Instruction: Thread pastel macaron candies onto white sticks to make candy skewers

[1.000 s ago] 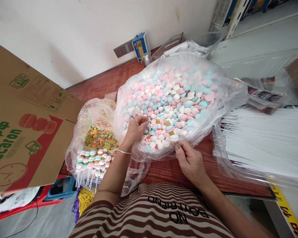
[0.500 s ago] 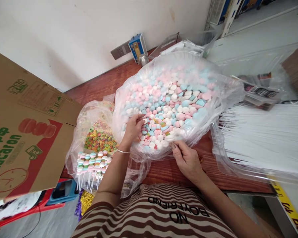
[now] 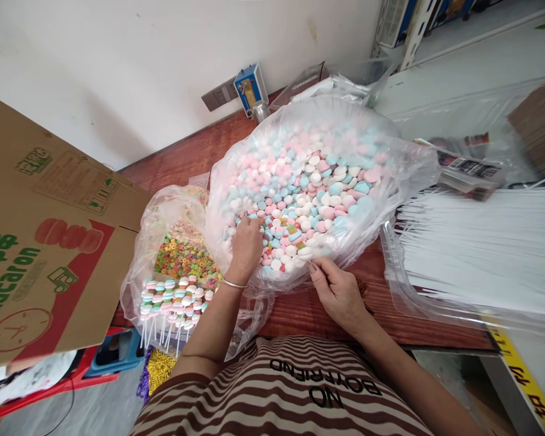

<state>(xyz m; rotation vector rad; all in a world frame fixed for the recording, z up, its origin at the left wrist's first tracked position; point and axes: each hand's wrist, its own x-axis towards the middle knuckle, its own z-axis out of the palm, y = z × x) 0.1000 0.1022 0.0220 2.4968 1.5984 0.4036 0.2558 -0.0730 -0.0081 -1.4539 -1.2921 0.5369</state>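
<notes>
Our right hand [image 3: 338, 293] seemingly pinches skewer [image 3: 294, 232]; left hand [image 3: 247, 242] in candies [image 3: 309, 194], grip we can't tell. Skewer likely light, candies crushable: hold low.

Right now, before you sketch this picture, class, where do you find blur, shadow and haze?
Head view: the white sticks at right look smeared; head view: a soft shadow darkens the wall above the cardboard box; head view: plastic film of the large bag clouds some candies.
</notes>
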